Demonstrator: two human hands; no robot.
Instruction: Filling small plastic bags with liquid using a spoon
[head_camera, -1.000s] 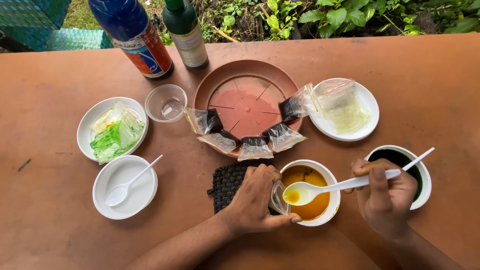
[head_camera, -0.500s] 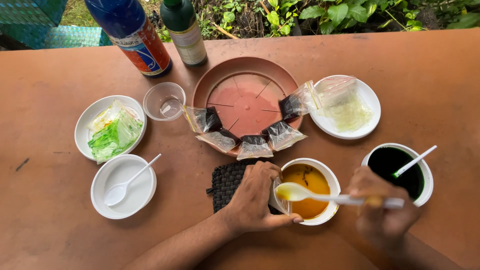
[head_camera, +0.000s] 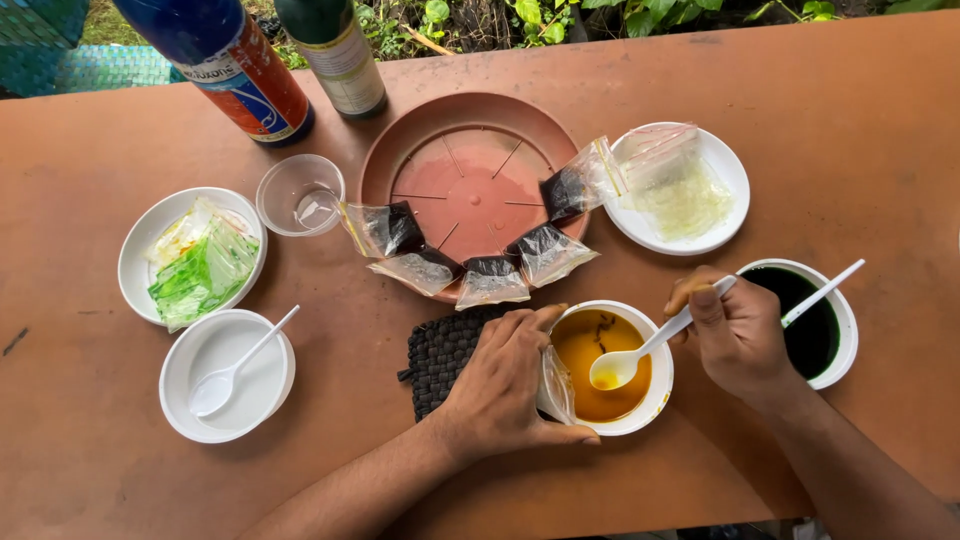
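A white plastic spoon (head_camera: 640, 352) is gripped by the fingers of the right hand (head_camera: 735, 335); its bowl, loaded with yellow liquid, is held just above the orange liquid in a white bowl (head_camera: 655, 395). A small clear bag (head_camera: 555, 385) is pinched closed-handed by the left hand (head_camera: 500, 385) at the bowl's near rim, over a dark woven mat (head_camera: 440, 355).

Risks, as judged: the spoon is shallow and full, so a tilt could send drips onto the tabletop (head_camera: 850, 120) or the fingers. The bag film looks thin and limp; its mouth could fold shut and liquid could be missed. The bowl is light plastic and could be tipped by pressure on its rim.

Materials noted: a round terracotta-coloured plastic saucer (head_camera: 470, 120) with raised ribs; filled bags (head_camera: 490, 280) with dark contents draped on its edge, glossy and soft. A second bowl (head_camera: 835, 355) of dark green liquid sits right of the hand, a spoon standing in it. The tabletop is matte, reddish-brown, smooth.
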